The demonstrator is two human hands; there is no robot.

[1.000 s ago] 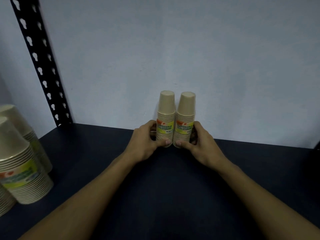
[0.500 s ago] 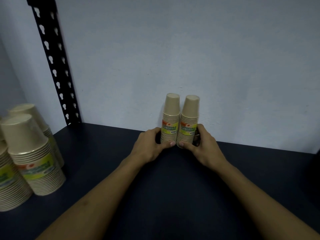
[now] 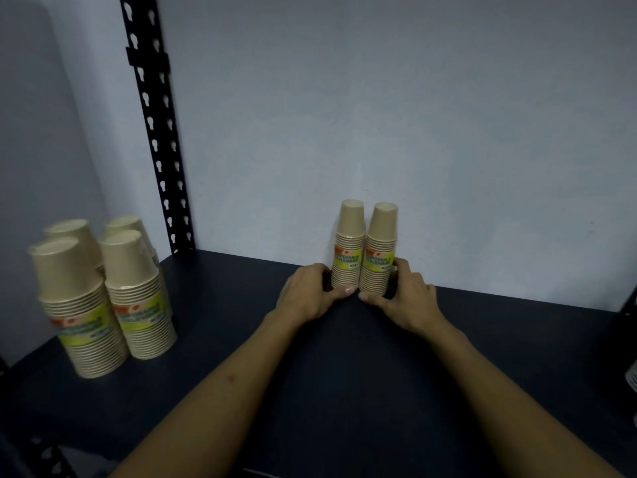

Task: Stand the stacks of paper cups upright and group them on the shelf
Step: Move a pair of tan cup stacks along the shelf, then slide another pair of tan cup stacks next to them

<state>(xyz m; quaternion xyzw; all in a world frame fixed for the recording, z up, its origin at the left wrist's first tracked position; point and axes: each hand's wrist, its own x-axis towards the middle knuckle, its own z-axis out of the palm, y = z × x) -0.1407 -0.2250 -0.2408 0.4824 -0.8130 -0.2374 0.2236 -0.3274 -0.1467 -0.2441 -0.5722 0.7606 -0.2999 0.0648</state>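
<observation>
Both hands are cupped round the feet of two slim stacks of paper cups, standing rims-down at the back of the dark shelf [image 3: 344,391], close to the pale wall [image 3: 379,115]. The left hand [image 3: 306,298] curls about the base of the left slim stack [image 3: 349,250], thumb tip across its front; the right hand [image 3: 410,301] does the same to the right slim stack [image 3: 379,253]. Each grip is clenched lightly on its own stack — fingers wrapped behind, thumbs meeting in the middle, low down where the rims sit on the shelf.

Between the two grips the stacks rise straight up, long axes vertical, sides touching or very nearly so; the right one leans a shade toward its neighbour at the top. They look upright and paired already, so I'd judge this pair wants little more than a final squeeze together and a careful letting-go.

Well off to the left of the left grip, and nearer the person, stands a cluster of four wide stacks [image 3: 103,298] beside the perforated black upright [image 3: 155,132], also upright and bunched. If the pair is meant to join them, the way lies leftward, and the left hand is the nearer one. Tall and narrow as these are, held only at the base, I'd expect them to tip easily if slid fast.
</observation>
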